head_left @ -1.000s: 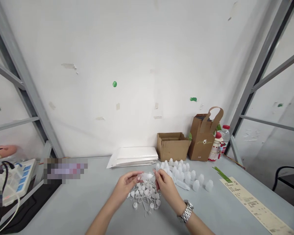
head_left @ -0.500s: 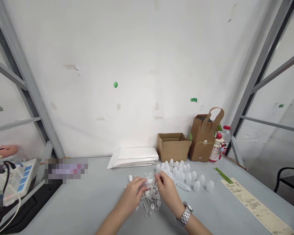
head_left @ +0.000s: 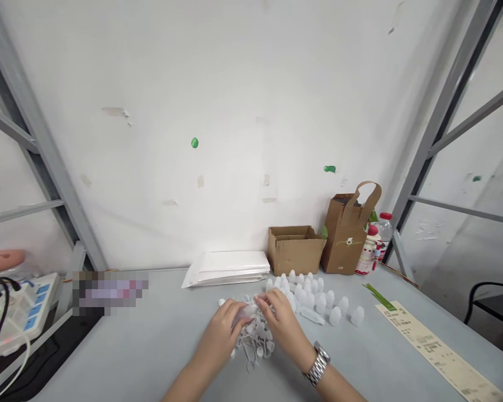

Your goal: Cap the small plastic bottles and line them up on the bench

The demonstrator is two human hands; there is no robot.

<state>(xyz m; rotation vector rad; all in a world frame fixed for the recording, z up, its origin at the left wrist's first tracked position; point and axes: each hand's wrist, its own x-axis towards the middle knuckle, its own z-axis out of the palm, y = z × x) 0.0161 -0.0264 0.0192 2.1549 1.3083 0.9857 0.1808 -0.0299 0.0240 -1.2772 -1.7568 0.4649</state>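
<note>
My left hand (head_left: pixel 224 334) is closed around a small translucent plastic container (head_left: pixel 240 314), partly hidden by the fingers. Close beside it, my right hand (head_left: pixel 279 314) has its fingers bent together at the container's far end; whatever they pinch is too small and covered to make out. Below both hands lies a heap of small white plastic caps with loop straps (head_left: pixel 257 338). Just right of my right hand stand several translucent, round-topped plastic pieces (head_left: pixel 321 303), and one longer piece (head_left: pixel 312 316) lies on its side.
White padded envelopes (head_left: pixel 230 265) lie stacked by the wall. A cardboard box (head_left: pixel 297 254), a brown paper bag (head_left: pixel 344 245) and bottles (head_left: pixel 366 254) stand at the back right. A printed paper strip (head_left: pixel 436 349) lies right; a power strip (head_left: pixel 36 312) sits at left.
My right hand has moved slightly left, closer to the container in my left hand, and its fingers now meet the container's end. The view has shifted slightly.
</note>
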